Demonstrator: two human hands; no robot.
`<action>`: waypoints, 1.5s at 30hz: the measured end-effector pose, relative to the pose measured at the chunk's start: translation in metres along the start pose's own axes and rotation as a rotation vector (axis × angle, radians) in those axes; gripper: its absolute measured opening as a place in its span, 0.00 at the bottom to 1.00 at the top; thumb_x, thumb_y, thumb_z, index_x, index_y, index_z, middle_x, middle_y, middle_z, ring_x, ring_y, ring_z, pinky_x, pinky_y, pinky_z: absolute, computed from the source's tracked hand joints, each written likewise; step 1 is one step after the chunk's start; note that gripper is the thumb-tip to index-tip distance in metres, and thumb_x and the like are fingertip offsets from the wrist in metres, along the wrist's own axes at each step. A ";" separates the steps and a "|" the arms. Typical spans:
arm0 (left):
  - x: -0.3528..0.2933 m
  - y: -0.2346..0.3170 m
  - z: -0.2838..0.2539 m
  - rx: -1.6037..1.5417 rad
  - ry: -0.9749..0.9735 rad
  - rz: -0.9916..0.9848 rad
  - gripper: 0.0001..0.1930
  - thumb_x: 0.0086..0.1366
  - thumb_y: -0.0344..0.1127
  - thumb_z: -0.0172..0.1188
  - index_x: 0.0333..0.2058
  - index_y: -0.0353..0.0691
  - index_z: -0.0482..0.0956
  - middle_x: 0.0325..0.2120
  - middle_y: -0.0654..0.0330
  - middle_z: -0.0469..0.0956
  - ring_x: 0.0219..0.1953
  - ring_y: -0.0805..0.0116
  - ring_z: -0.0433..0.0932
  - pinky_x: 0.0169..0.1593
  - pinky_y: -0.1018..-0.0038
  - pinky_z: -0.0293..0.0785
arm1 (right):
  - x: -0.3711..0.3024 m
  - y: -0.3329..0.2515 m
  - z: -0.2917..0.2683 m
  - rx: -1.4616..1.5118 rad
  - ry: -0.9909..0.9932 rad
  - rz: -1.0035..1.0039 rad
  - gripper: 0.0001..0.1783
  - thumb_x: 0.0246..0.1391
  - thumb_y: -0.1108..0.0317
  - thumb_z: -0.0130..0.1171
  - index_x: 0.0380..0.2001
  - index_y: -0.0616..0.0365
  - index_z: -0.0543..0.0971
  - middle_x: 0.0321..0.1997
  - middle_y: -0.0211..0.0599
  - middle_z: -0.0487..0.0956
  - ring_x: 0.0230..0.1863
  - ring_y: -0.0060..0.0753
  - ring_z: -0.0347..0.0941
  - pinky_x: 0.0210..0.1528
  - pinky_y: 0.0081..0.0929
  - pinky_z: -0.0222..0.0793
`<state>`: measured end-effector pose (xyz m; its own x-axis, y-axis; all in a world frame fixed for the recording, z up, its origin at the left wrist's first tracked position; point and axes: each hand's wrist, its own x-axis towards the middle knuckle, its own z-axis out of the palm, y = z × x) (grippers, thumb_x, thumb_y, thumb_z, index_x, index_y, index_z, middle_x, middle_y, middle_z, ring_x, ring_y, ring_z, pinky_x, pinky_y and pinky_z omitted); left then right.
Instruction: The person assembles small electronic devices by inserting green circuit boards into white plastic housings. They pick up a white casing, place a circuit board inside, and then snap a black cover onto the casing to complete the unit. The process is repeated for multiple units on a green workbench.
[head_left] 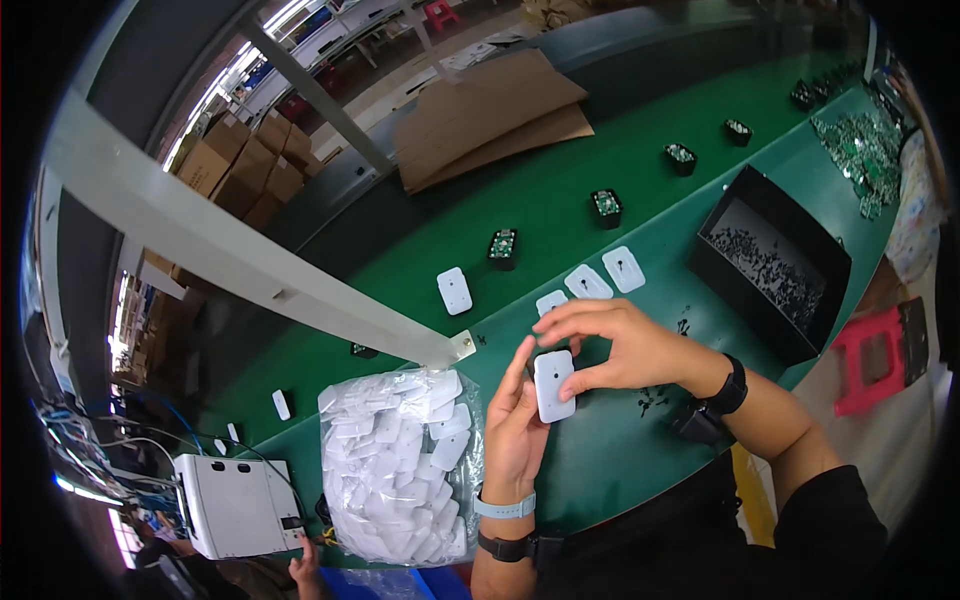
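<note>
While a black box (742,298) held black bits (765,265), a bag (474,470) held white covers (395,470). Left hand (515,430) and right hand (632,345) pinched a white casing (552,388).

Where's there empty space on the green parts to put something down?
There's bare green table below the scattered black bits, right of the person's left wrist. The green belt has a bare strip between the cardboard and the black cases. It's crowded at the bag of white covers and around the right hand.
</note>
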<state>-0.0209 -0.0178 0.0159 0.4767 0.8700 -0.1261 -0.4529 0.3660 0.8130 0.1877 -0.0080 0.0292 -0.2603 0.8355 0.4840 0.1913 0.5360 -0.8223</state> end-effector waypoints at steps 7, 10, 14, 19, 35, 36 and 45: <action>0.004 -0.012 0.007 0.002 0.162 0.190 0.28 0.72 0.30 0.56 0.67 0.37 0.58 0.57 0.53 0.71 0.57 0.60 0.74 0.60 0.60 0.72 | -0.016 0.009 0.020 0.084 0.097 0.133 0.19 0.49 0.69 0.72 0.45 0.61 0.82 0.48 0.41 0.81 0.40 0.32 0.81 0.42 0.26 0.79; 0.003 -0.017 0.001 0.127 0.213 0.231 0.28 0.71 0.26 0.54 0.67 0.36 0.58 0.57 0.53 0.71 0.56 0.60 0.74 0.59 0.62 0.73 | -0.016 0.004 0.024 0.193 0.073 0.247 0.21 0.51 0.67 0.72 0.46 0.64 0.82 0.50 0.45 0.82 0.44 0.35 0.82 0.47 0.28 0.80; 0.002 -0.021 0.005 0.123 0.287 0.267 0.27 0.68 0.23 0.58 0.64 0.35 0.64 0.55 0.52 0.73 0.54 0.62 0.75 0.56 0.65 0.74 | -0.021 0.007 0.027 0.350 0.050 0.411 0.23 0.51 0.66 0.73 0.48 0.67 0.80 0.48 0.48 0.83 0.45 0.34 0.82 0.51 0.30 0.79; 0.001 -0.022 0.003 0.152 0.300 0.317 0.28 0.66 0.20 0.59 0.63 0.32 0.64 0.53 0.51 0.74 0.54 0.63 0.76 0.57 0.65 0.74 | -0.020 0.013 0.031 0.482 0.067 0.403 0.26 0.51 0.67 0.72 0.51 0.68 0.78 0.48 0.46 0.83 0.45 0.32 0.82 0.51 0.30 0.79; 0.001 -0.028 0.001 0.277 0.310 0.384 0.26 0.64 0.22 0.62 0.60 0.25 0.67 0.51 0.49 0.77 0.51 0.63 0.77 0.58 0.67 0.72 | -0.027 0.008 0.034 0.239 0.145 0.229 0.21 0.46 0.68 0.75 0.44 0.64 0.84 0.51 0.47 0.83 0.47 0.40 0.83 0.50 0.31 0.78; 0.000 -0.027 0.000 0.289 0.305 0.387 0.26 0.64 0.22 0.63 0.60 0.25 0.67 0.51 0.49 0.77 0.51 0.63 0.77 0.57 0.67 0.71 | -0.027 0.008 0.034 0.245 0.155 0.225 0.21 0.45 0.68 0.75 0.44 0.64 0.85 0.50 0.46 0.83 0.48 0.40 0.82 0.50 0.31 0.78; -0.003 -0.030 -0.006 0.311 0.278 0.463 0.31 0.65 0.27 0.63 0.64 0.27 0.63 0.53 0.48 0.75 0.54 0.60 0.76 0.59 0.64 0.72 | -0.027 0.011 0.036 0.464 0.114 0.276 0.27 0.49 0.72 0.73 0.53 0.63 0.79 0.49 0.49 0.82 0.45 0.32 0.81 0.51 0.28 0.78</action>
<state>-0.0135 -0.0299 -0.0119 0.0507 0.9842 0.1696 -0.3046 -0.1465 0.9411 0.1625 -0.0289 -0.0036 -0.1509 0.9589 0.2403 -0.2056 0.2073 -0.9564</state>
